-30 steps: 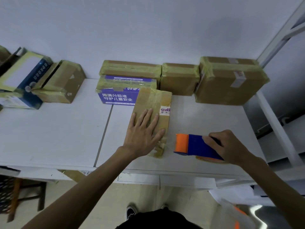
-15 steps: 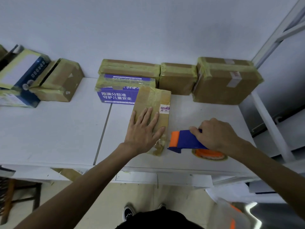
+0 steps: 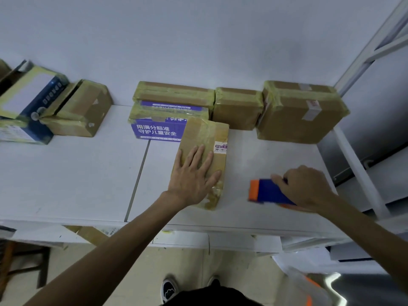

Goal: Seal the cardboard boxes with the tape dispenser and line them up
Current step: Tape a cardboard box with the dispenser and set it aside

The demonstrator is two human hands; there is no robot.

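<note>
Though flat, box (image 3: 205, 133) by purple ctn (image 3: 154, 131).

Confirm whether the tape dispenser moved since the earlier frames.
Yes. The tape dispenser shifted right, away from the box under the left hand; the gap between them is wider.

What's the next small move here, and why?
Probably set the tape dispenser down on the table and slide the narrow box into line with the row of boxes at the wall. The box already shows tape along its top and round its near end, the left hand lies flat on it, and the right hand grips the dispenser apart from it.
</note>
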